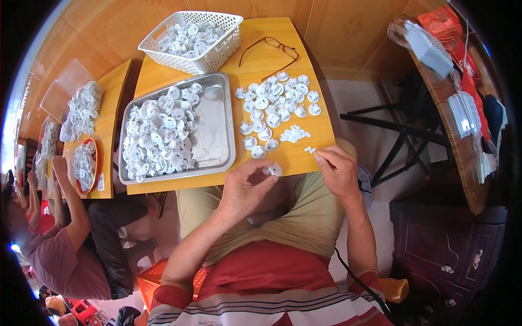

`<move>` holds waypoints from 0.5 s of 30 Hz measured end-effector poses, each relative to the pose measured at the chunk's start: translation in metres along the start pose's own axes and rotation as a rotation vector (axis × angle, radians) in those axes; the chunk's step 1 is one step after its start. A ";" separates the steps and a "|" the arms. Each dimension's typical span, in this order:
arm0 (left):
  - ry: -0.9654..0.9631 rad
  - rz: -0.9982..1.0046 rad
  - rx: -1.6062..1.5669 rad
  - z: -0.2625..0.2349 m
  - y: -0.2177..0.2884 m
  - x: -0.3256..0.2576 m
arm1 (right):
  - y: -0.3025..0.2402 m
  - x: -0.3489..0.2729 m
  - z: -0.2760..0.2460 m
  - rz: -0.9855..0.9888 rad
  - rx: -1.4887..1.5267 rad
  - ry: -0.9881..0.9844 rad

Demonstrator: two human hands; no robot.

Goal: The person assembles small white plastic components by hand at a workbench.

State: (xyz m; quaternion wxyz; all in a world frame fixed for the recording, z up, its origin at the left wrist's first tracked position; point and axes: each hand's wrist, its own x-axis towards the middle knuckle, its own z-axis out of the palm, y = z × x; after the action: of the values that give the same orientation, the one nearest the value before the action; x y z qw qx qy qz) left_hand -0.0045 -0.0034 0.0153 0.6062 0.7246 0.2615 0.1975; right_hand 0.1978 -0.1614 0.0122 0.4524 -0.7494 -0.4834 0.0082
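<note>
The left hand (242, 188) is clamping a disc (275, 170) while the right hand (340, 173) is fingering tiny bits (309, 150), its hold unclear, a light pinch probably suiting best.

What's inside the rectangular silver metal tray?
A heap of small white plastic parts fills the left of the rectangular silver metal tray; metal floor shows at right. The heap hides its lower layers and the floor beneath.

Round white part (275, 169) pinched in left grip (243, 186); tiny white pieces (310, 150) at right grip (339, 171).
</note>
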 end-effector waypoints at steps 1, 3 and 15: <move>-0.002 0.021 0.038 -0.001 0.004 0.003 | -0.001 -0.001 0.000 0.017 0.018 0.013; 0.014 0.115 0.105 -0.004 0.013 0.012 | -0.001 -0.002 -0.001 0.033 0.036 0.029; 0.089 0.451 0.736 -0.037 0.028 0.093 | -0.003 -0.008 -0.003 0.107 0.130 0.076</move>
State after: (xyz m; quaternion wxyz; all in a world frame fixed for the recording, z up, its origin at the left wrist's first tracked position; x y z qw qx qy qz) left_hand 0.0499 0.0794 0.0470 0.2373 0.9222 0.1757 0.2497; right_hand 0.1928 -0.1693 0.0123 0.5172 -0.7430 -0.4233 0.0352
